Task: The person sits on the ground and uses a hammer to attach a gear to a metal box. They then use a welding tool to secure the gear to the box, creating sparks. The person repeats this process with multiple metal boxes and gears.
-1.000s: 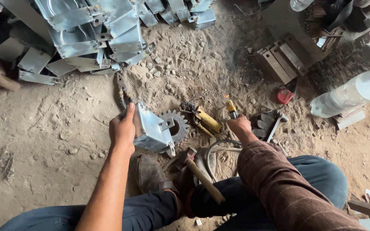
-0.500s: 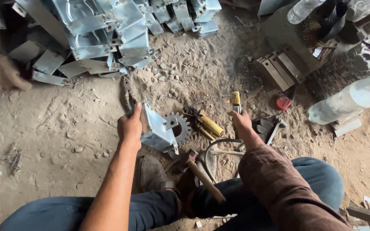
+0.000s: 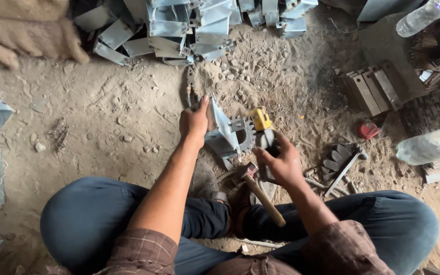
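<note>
Seated on sandy ground, both hands busy at a folded metal bracket

Far left, sacking (image 3: 21,30) lies by the stacked metal brackets (image 3: 179,28). The left hand (image 3: 194,122) has its fingers closed on the upper edge of a grey sheet-metal bracket (image 3: 224,135), tilted on the ground at centre, with pliers (image 3: 190,91) just beyond it. A toothed gear (image 3: 246,133) sits right of the bracket. The right hand (image 3: 280,162) is wrapped around a yellow-tipped tool (image 3: 263,127) beside it. A wooden-handled hammer (image 3: 260,196) rests near the legs. Far right lies a plastic bottle (image 3: 431,145).
</note>
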